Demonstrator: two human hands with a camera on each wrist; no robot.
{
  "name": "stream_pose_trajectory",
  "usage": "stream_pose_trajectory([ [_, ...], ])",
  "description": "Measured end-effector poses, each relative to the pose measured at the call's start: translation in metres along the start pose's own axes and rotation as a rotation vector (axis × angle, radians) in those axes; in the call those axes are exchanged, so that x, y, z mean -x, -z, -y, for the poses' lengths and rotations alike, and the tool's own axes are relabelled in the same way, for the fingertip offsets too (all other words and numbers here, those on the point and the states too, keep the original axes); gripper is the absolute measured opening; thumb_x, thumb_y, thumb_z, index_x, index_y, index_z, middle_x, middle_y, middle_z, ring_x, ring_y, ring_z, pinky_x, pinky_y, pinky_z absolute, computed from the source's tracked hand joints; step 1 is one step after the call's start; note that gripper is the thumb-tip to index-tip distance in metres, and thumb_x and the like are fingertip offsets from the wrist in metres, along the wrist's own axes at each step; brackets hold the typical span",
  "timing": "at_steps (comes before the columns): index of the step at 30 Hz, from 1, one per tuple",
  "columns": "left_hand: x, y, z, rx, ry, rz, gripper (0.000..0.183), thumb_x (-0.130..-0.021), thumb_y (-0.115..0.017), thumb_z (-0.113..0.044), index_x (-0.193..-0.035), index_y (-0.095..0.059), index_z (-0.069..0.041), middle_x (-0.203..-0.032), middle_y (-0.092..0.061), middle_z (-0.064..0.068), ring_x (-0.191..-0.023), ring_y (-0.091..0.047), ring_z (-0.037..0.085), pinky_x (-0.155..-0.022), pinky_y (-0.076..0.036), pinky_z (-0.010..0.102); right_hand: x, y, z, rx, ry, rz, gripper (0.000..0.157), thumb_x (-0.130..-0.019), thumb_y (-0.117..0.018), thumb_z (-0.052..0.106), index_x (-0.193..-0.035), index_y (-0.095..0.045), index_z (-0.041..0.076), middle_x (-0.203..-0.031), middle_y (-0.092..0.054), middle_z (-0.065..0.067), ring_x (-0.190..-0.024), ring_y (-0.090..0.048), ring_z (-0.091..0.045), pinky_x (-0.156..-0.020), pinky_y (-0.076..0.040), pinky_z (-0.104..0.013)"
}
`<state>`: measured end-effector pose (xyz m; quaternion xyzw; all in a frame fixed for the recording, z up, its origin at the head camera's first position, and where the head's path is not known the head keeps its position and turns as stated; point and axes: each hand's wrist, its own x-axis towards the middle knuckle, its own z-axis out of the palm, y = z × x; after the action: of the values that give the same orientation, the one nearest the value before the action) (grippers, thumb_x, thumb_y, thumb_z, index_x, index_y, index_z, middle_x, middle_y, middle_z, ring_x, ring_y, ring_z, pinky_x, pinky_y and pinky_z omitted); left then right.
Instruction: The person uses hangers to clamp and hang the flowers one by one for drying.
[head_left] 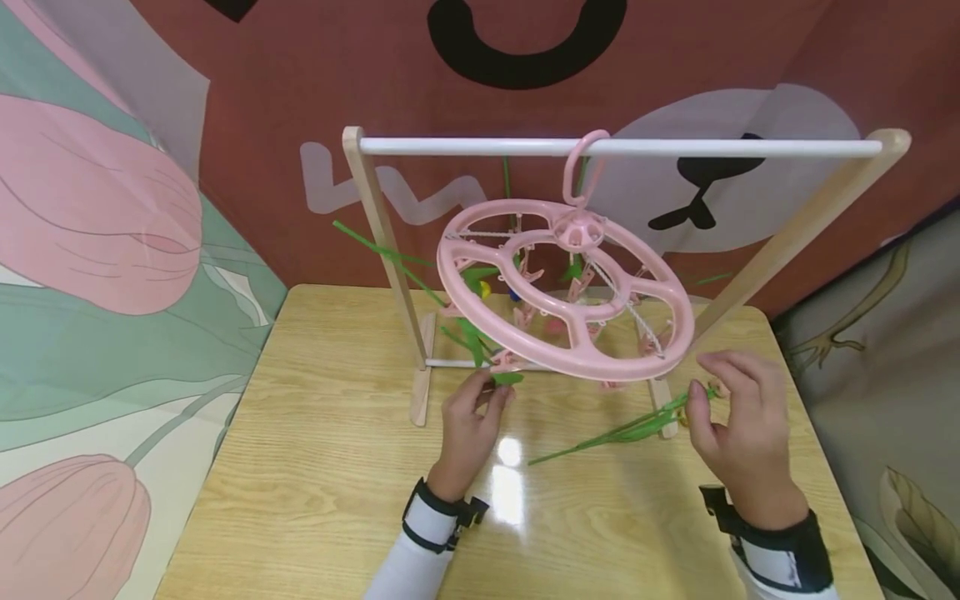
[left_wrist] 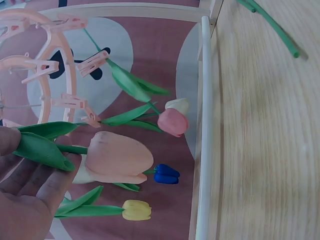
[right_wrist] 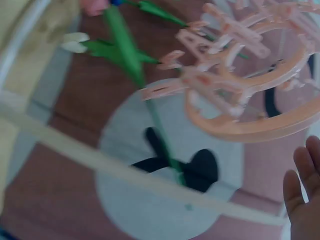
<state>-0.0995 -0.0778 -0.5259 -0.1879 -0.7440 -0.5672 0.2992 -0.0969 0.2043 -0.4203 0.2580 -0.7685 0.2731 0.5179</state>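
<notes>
In the left wrist view, an artificial peach tulip (left_wrist: pixel 120 157) lies across my left hand (head_left: pixel 471 425), which grips it by its green leaves and stem between thumb and fingers. That hand is just below a pink clip (head_left: pixel 506 360) at the near-left rim of a round pink clip hanger (head_left: pixel 577 362). My right hand (head_left: pixel 746 433) stands near the hanger's right rim with fingers loosely bent, and nothing shows in its grasp. Clips on the hanger carry other tulips: a pink tulip (left_wrist: pixel 173 123), a yellow tulip (left_wrist: pixel 136 210) and a blue tulip (left_wrist: pixel 166 174).
The hanger's hook hangs on the white bar (head_left: pixel 465 147) of a wooden stand (head_left: pixel 386 242). Green-stemmed flowers (head_left: pixel 630 431) lie on the wood-grain table (head_left: pixel 322 492), close to my right hand. Behind the stand is a printed cloth (head_left: pixel 300 67).
</notes>
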Motion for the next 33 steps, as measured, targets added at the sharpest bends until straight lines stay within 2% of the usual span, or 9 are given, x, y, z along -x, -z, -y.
stream_pose_trajectory([
  [4, -0.001, 0.000, 0.002, -0.041, -0.030, -0.014, 0.027, -0.088, -0.074, 0.011, -0.114, -0.068, 0.005, -0.097, -0.075, 0.018, -0.083, -0.077, 0.030, -0.079, -0.065, 0.026, 0.028, 0.010, -0.018, 0.045, -0.067, 0.160, 0.045, -0.106, -0.049, 0.028, -0.100, -0.063, -0.014, -0.097, -0.060, -0.033, -0.085, -0.054, -0.049, -0.099, -0.035, -0.010],
  [7, 0.000, 0.001, 0.004, -0.077, -0.037, -0.007, 0.027, -0.087, -0.077, 0.007, -0.112, -0.069, 0.003, -0.101, -0.075, 0.017, -0.088, -0.076, 0.029, -0.082, -0.065, 0.030, 0.050, 0.016, -0.029, 0.064, -0.112, 0.300, 0.047, -0.106, -0.047, 0.031, -0.101, -0.066, -0.012, -0.100, -0.062, -0.031, -0.091, -0.057, -0.047, -0.103, -0.032, -0.008],
  [11, 0.003, 0.004, 0.007, -0.115, -0.034, 0.016, 0.027, -0.087, -0.079, 0.003, -0.111, -0.069, 0.000, -0.105, -0.075, 0.015, -0.091, -0.074, 0.029, -0.081, -0.066, 0.036, 0.071, 0.018, -0.040, 0.058, -0.141, 0.471, 0.038, -0.102, -0.048, 0.025, -0.103, -0.067, -0.008, -0.103, -0.063, -0.025, -0.097, -0.058, -0.042, -0.093, -0.043, -0.028],
  [14, 0.006, 0.005, 0.009, -0.113, -0.029, 0.033, 0.028, -0.087, -0.080, 0.001, -0.112, -0.069, -0.001, -0.105, -0.074, 0.014, -0.091, -0.073, 0.029, -0.077, -0.066, 0.039, 0.081, 0.016, -0.048, 0.045, -0.162, 0.583, 0.025, -0.094, -0.057, 0.014, -0.104, -0.067, -0.005, -0.105, -0.065, -0.022, -0.099, -0.059, -0.039, -0.090, -0.048, -0.046],
  [16, 0.008, 0.006, 0.011, -0.108, -0.024, 0.045, 0.028, -0.087, -0.080, 0.000, -0.112, -0.069, -0.001, -0.105, -0.074, 0.014, -0.092, -0.073, 0.029, -0.076, -0.066, 0.039, 0.087, 0.015, -0.052, 0.047, -0.172, 0.656, 0.017, -0.092, -0.063, 0.008, -0.105, -0.068, -0.002, -0.105, -0.066, -0.019, -0.099, -0.061, -0.037, -0.090, -0.051, -0.051],
  [19, 0.011, 0.007, 0.012, -0.102, -0.020, 0.057, 0.028, -0.087, -0.079, 0.001, -0.114, -0.069, 0.000, -0.105, -0.074, 0.015, -0.093, -0.073, 0.029, -0.076, -0.066, 0.040, 0.097, 0.010, -0.058, 0.036, -0.149, 0.740, 0.021, -0.084, -0.075, 0.000, -0.104, -0.069, 0.000, -0.105, -0.069, -0.017, -0.097, -0.065, -0.036, -0.086, -0.055, -0.057],
  [26, 0.022, 0.009, 0.016, -0.141, 0.011, 0.105, 0.020, -0.090, -0.077, -0.001, -0.109, -0.070, 0.002, -0.104, -0.075, 0.014, -0.094, -0.073, 0.027, -0.076, -0.065, 0.041, 0.120, -0.002, -0.068, 0.029, -0.081, 0.867, 0.029, -0.073, -0.088, -0.003, -0.098, -0.074, 0.003, -0.098, -0.071, -0.012, -0.087, -0.066, -0.030, -0.071, -0.058, -0.047],
  [29, 0.031, 0.010, 0.019, -0.197, 0.024, 0.164, 0.014, -0.092, -0.075, -0.003, -0.104, -0.071, 0.002, -0.102, -0.075, 0.012, -0.092, -0.073, 0.024, -0.075, -0.065, 0.039, 0.130, -0.005, -0.069, 0.033, -0.058, 0.902, 0.029, -0.071, -0.090, -0.002, -0.094, -0.074, 0.006, -0.093, -0.070, -0.007, -0.083, -0.064, -0.026, -0.067, -0.057, -0.043],
  [33, 0.047, 0.009, 0.023, -0.290, 0.046, 0.279, 0.009, -0.096, -0.073, -0.010, -0.101, -0.073, -0.003, -0.099, -0.075, 0.006, -0.092, -0.072, 0.019, -0.080, -0.063, 0.033, 0.141, -0.010, -0.070, 0.062, -0.049, 0.938, 0.030, -0.069, -0.093, 0.001, -0.092, -0.074, 0.008, -0.090, -0.069, -0.005, -0.081, -0.062, -0.024, -0.066, -0.056, -0.042],
])
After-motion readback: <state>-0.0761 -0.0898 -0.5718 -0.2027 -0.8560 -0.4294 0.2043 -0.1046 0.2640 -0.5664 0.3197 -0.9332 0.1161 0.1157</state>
